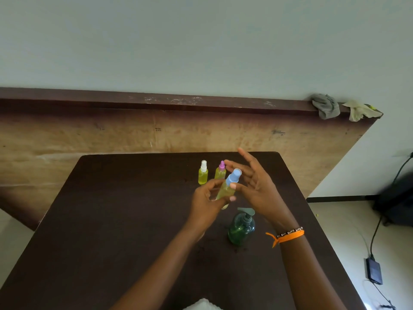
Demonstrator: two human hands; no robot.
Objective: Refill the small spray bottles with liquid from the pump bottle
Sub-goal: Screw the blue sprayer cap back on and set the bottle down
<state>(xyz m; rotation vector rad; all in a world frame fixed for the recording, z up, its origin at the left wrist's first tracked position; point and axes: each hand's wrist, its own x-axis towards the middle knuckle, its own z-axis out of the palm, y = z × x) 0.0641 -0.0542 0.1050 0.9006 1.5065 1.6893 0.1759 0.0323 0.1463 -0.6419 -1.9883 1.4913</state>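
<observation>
Two hands meet at frame centre, above the dark table (116,220). Left hand (206,199): fingers and thumb curled round the body of a small spray bottle with blue cap (228,186), holding it clear of the tabletop, tilted with the cap toward upper right. Right hand (257,184): fingers spread and nearly straight, thumb tip touching the bottle just under the cap; it grips nothing. Orange wristband (288,237) on the right wrist.

Just behind the hands, two more spray bottles stand upright side by side, apart from each other: white cap (203,173) on the left, pink cap (220,170) on the right, partly hidden by the right fingers. Both hold yellow liquid.

Green pump bottle (241,229) stands upright below the hands, between the forearms, spout pointing right.

Open tabletop lies wide to the left of the hands and toward the lower left; narrower margin to the right edge. Bottles sit well in from the far edge. Two crumpled cloths (326,106) hang on the wooden ledge, upper right.
</observation>
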